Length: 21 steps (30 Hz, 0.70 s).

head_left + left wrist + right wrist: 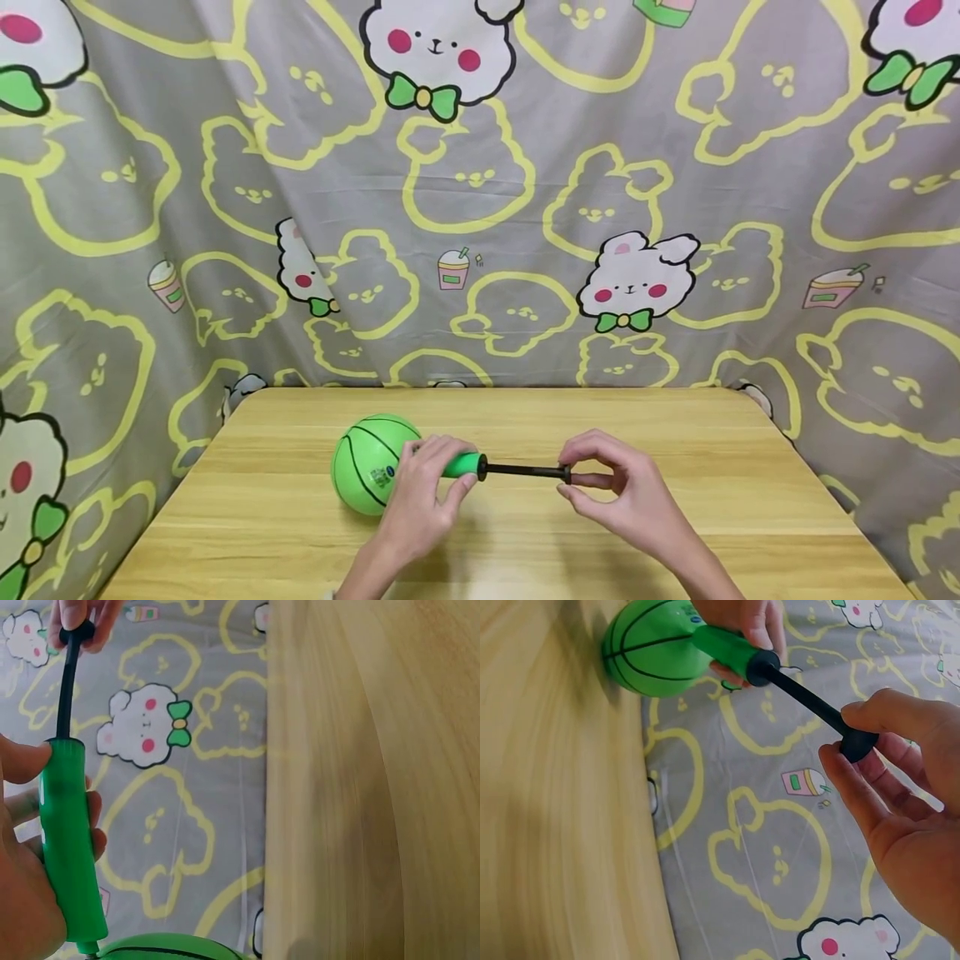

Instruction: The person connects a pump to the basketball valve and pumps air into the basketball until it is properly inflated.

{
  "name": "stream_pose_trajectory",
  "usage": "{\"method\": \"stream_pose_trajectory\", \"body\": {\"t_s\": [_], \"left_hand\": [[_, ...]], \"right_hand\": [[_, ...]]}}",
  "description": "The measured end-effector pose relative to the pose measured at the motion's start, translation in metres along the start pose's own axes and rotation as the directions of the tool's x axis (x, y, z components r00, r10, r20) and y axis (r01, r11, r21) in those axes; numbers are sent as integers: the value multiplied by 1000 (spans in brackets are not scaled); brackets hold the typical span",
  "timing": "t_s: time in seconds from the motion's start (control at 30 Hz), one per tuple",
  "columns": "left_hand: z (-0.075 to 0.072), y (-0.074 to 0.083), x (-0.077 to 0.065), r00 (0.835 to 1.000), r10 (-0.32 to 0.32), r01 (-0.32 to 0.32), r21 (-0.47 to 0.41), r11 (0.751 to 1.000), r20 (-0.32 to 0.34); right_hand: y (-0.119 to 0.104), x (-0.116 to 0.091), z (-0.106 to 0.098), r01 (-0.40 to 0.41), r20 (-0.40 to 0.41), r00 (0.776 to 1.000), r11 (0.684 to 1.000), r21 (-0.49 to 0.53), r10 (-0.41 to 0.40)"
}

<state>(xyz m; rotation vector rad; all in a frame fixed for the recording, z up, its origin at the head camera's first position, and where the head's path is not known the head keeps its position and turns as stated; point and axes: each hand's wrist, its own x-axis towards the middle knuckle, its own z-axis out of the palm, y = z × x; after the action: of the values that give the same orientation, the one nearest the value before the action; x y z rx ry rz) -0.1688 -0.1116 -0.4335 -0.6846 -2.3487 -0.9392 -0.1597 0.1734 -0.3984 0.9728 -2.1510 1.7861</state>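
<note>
A green hand pump (71, 840) with a black plunger rod (525, 471) is held level above the table. My left hand (427, 492) grips its green barrel, fingers and thumb wrapped round it. At the rod's far end, my right hand (626, 492) pinches the black end knob (859, 745) between thumb and fingers. The rod stands well out of the barrel. Left of the pump is a green ball (367, 467) with black basketball lines. The pump's other end points at the ball; in the left wrist view a narrow tip meets it near the frame's bottom edge.
The light wooden table (300, 550) spreads under both hands. A grey curtain (510, 250) with yellow outlines and white cartoon animals hangs behind the table and along its sides.
</note>
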Motion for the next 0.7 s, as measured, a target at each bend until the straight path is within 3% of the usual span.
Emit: {"method": "stream_pose_trajectory", "body": {"t_s": [0.33, 0.43, 0.7], "left_hand": [[-4, -3, 0, 1000, -7, 7, -5, 1000, -13], [-4, -2, 0, 1000, -10, 10, -11, 1000, -23], [1, 2, 0, 999, -21, 19, -47, 999, -38]], "right_hand": [[-4, 0, -11, -73, -1, 997, 997, 39, 73], [-4, 0, -10, -44, -17, 999, 997, 63, 45], [-1, 0, -7, 125, -75, 990, 984, 129, -116]]}}
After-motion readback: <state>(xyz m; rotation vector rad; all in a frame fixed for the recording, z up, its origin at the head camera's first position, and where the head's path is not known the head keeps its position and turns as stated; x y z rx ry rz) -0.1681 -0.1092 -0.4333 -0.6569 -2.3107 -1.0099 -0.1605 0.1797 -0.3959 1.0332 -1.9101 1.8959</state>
